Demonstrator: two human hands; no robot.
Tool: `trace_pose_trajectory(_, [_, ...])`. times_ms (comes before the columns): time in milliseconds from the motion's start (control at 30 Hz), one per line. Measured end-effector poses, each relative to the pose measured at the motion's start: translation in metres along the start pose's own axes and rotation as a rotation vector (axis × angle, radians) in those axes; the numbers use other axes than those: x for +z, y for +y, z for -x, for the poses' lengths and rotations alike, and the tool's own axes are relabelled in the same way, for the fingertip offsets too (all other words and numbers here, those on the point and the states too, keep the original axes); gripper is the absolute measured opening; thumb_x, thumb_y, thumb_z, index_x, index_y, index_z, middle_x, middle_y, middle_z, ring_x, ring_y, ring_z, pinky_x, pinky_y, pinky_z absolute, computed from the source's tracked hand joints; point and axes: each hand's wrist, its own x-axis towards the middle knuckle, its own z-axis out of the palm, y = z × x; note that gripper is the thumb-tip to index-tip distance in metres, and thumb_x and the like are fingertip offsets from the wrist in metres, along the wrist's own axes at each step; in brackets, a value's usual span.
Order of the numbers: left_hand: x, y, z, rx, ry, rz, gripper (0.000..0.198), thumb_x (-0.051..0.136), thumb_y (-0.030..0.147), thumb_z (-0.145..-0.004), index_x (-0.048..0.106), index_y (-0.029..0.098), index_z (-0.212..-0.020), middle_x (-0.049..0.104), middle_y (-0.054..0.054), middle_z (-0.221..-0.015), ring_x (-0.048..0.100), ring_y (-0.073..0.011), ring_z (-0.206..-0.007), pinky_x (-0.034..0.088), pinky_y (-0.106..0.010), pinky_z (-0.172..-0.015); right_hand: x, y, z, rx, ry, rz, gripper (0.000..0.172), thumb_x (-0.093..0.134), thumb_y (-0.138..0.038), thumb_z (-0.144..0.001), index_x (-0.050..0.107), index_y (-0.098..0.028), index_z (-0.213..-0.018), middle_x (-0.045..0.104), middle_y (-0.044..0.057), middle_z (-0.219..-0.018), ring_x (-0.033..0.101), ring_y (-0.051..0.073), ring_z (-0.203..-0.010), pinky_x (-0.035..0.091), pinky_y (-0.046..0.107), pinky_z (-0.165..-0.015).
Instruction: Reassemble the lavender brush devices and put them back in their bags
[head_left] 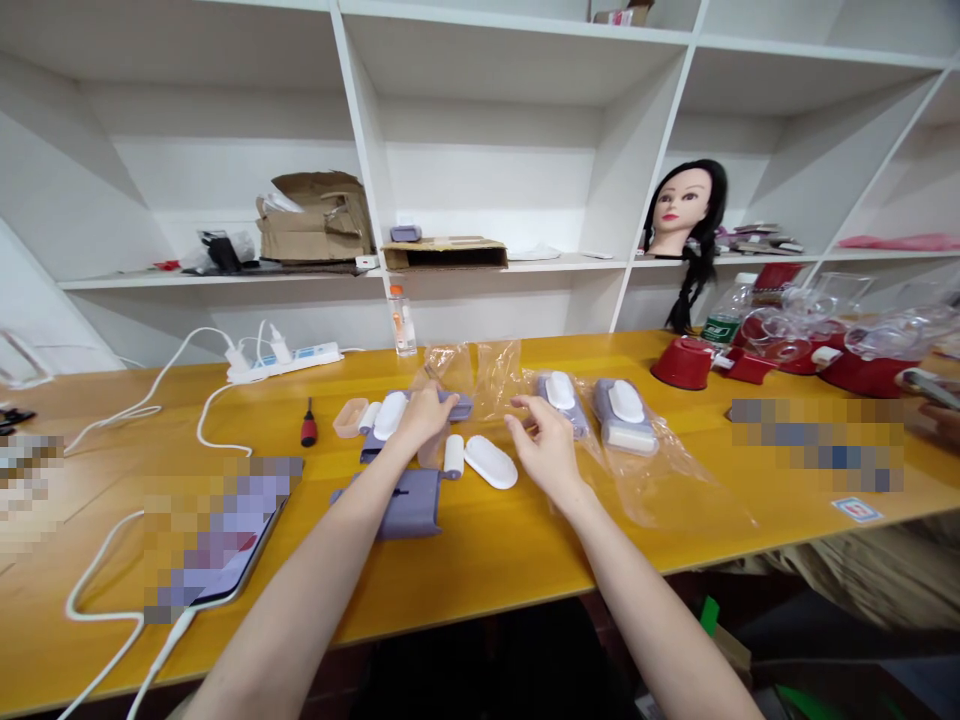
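My left hand (421, 415) is closed around a purple piece (454, 404) of a small gadget, beside a white oval cap (390, 415). My right hand (544, 442) hovers with fingers curled and apart, holding nothing, just left of a bagged purple-and-white gadget (562, 397). Between the hands lie a white roller (454, 455) and a white oval cover (490, 462). A purple housing (411, 502) sits under my left forearm. A second bagged gadget (624, 414) lies further right, and an empty clear bag (480, 372) stands behind the hands.
On the yellow table (480, 560): a red-handled screwdriver (308, 423), a power strip (285, 362) with white cables, a phone (225, 545) on a cable, a small bottle (403, 320). Red bases with clear lids (862, 350) stand right. White shelves hold boxes and a mannequin head (682, 215).
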Motion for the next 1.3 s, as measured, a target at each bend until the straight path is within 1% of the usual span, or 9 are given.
trace_pose_trajectory(200, [0.007,0.002,0.005,-0.003,-0.028,-0.158,0.045,0.037,0.044,-0.084,0.054,0.008,-0.106,0.065,-0.024,-0.099,0.059,-0.0334,-0.099,0.042,-0.042,-0.079,0.000,-0.001,0.000,0.006,-0.006,-0.008,0.017,0.051,-0.024,-0.081,0.060,-0.018,-0.095,0.065,0.006,-0.092,0.055,0.013,-0.058,0.047,0.027,-0.060])
trace_pose_trajectory(333, [0.003,0.006,0.010,0.018,-0.027,-0.220,0.041,0.041,0.044,-0.083,0.063,0.011,-0.092,0.064,-0.023,-0.102,0.056,-0.0327,-0.105,0.040,-0.040,-0.085,0.000,-0.002,0.001,-0.001,0.004,-0.005,0.017,0.051,-0.023,-0.081,0.060,-0.018,-0.094,0.066,0.006,-0.092,0.055,0.013,-0.058,0.048,0.028,-0.060])
trace_pose_trajectory(700, [-0.060,0.004,0.053,0.182,0.134,-0.050,0.028,0.046,0.040,-0.082,0.066,0.021,-0.090,0.068,-0.008,-0.096,0.061,-0.0247,-0.092,0.045,-0.036,-0.081,-0.010,-0.010,-0.003,-0.004,0.043,0.014,0.019,0.051,-0.026,-0.081,0.061,-0.019,-0.095,0.067,0.007,-0.090,0.059,0.016,-0.064,0.049,0.031,-0.064])
trace_pose_trajectory(833, [-0.049,0.016,0.066,0.289,0.062,0.090,0.028,0.048,0.035,-0.082,0.064,0.018,-0.095,0.066,-0.008,-0.102,0.059,-0.0237,-0.096,0.044,-0.037,-0.086,-0.048,-0.015,-0.002,0.046,0.161,0.043,0.021,0.052,-0.031,-0.081,0.061,-0.019,-0.095,0.067,0.006,-0.091,0.062,0.017,-0.073,0.049,0.030,-0.066])
trace_pose_trajectory(900, [-0.039,0.024,0.072,0.351,-0.011,0.116,0.029,0.047,0.035,-0.082,0.063,0.017,-0.099,0.064,-0.008,-0.106,0.057,-0.0237,-0.101,0.043,-0.037,-0.090,-0.069,-0.014,0.008,0.112,0.184,0.112,0.022,0.052,-0.033,-0.081,0.062,-0.018,-0.095,0.068,0.006,-0.087,0.062,0.016,-0.065,0.047,0.027,-0.056])
trace_pose_trajectory(1000, [-0.026,0.036,0.083,0.418,-0.115,0.100,0.030,0.046,0.034,-0.083,0.062,0.017,-0.103,0.063,-0.008,-0.110,0.056,-0.0237,-0.103,0.041,-0.039,-0.093,-0.084,-0.010,0.035,0.168,-0.008,0.435,0.020,0.048,-0.027,-0.083,0.064,-0.018,-0.078,0.064,0.003,-0.059,0.057,0.017,-0.048,0.040,0.026,-0.047])
trace_pose_trajectory(1133, [-0.008,0.041,0.097,0.529,-0.262,-0.055,0.038,0.050,0.033,-0.081,0.056,0.020,-0.116,0.052,-0.010,-0.129,0.044,-0.0312,-0.120,0.031,-0.052,-0.100,-0.067,0.002,0.062,0.172,-0.359,0.731,0.031,0.038,0.000,-0.074,0.064,-0.017,-0.080,0.069,0.012,-0.086,0.066,0.023,-0.069,0.046,0.029,-0.057])
trace_pose_trajectory(1200, [0.001,0.040,0.102,0.565,-0.332,-0.130,0.052,0.054,0.035,-0.078,0.045,0.027,-0.128,0.038,-0.008,-0.142,0.028,-0.0366,-0.131,0.020,-0.063,-0.101,-0.054,0.011,0.063,0.124,-0.373,0.720,0.041,0.035,0.004,-0.071,0.063,-0.014,-0.095,0.062,0.016,-0.113,0.064,0.025,-0.093,0.049,0.032,-0.072])
trace_pose_trajectory(1300, [0.011,0.036,0.102,0.596,-0.369,-0.195,0.053,0.052,0.032,-0.079,0.041,0.032,-0.131,0.034,-0.006,-0.145,0.020,-0.0386,-0.134,0.016,-0.068,-0.099,-0.041,0.026,0.055,0.066,-0.380,0.673,0.053,0.035,0.005,-0.069,0.056,-0.014,-0.113,0.055,0.016,-0.123,0.053,0.026,-0.114,0.045,0.038,-0.090])
